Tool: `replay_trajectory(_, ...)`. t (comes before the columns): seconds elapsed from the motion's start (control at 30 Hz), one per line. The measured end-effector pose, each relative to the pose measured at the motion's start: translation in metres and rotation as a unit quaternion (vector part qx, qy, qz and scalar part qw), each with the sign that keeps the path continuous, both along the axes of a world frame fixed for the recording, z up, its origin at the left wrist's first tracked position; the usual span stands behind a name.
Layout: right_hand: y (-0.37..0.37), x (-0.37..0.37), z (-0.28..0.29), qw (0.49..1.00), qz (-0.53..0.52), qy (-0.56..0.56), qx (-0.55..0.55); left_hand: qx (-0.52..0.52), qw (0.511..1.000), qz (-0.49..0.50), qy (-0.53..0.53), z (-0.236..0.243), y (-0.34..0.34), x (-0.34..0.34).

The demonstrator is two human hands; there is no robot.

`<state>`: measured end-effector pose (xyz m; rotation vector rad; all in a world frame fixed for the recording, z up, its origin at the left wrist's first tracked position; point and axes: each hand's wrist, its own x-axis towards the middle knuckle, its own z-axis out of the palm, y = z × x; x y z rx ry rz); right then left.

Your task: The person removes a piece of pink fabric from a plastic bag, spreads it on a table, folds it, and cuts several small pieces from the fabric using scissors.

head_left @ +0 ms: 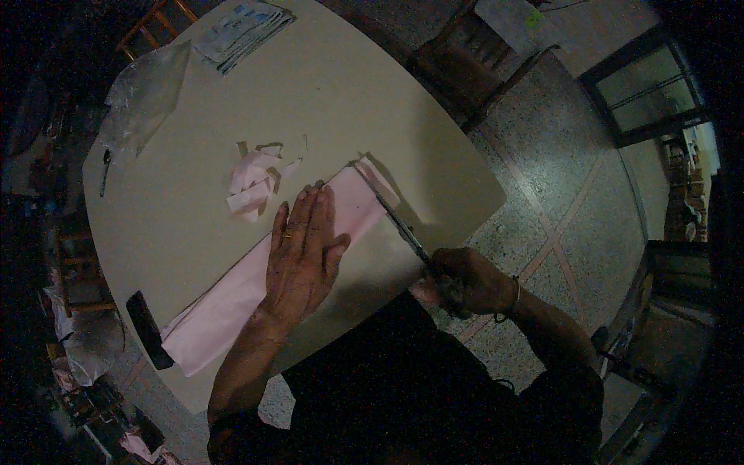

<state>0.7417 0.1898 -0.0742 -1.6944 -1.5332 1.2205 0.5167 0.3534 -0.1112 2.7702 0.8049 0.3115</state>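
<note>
Left hand [301,248] lies flat, fingers extended, palm pressed on the folded pink fabric [232,298], gripping nothing. The fabric runs diagonally from lower left to frame centre across the pale tabletop [325,101]. Right hand [465,280], right of centre, is clenched around the handles of the scissors [399,225]; the blades lie along the fabric's upper right edge. Pink offcuts [252,182] sit just above the left hand. A dark flat device [147,329] rests at the lower left edge; clear plastic bag [147,93] and folded papers [244,29] at upper left.
</note>
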Motion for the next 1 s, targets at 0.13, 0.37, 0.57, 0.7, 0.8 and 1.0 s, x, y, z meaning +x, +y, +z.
replay_trajectory(0.13,0.01,0.002,0.011,0.992,-0.018,0.009,-0.123,0.003,1.0,0.0,0.003,0.001,-0.001,0.0)
replay_trajectory(0.37,0.01,-0.004,0.004,0.997,-0.004,-0.07,-0.039,-0.001,1.0,0.0,0.003,0.0,-0.001,-0.001)
replay_trajectory(0.57,0.006,-0.006,0.009,0.995,0.004,-0.055,-0.085,0.0,1.0,0.008,0.002,-0.004,-0.001,-0.002)
replay_trajectory(0.7,0.005,-0.006,0.004,0.99,0.02,-0.081,-0.116,0.003,1.0,0.005,-0.008,-0.005,0.0,-0.004)
replay_trajectory(0.8,0.004,-0.007,-0.001,0.994,0.01,-0.088,-0.067,0.005,1.0,0.002,-0.01,-0.003,0.001,-0.004)
replay_trajectory(1.0,0.003,-0.004,-0.008,0.997,0.004,-0.073,0.017,0.0,1.0,0.009,0.012,-0.001,0.0,-0.004)
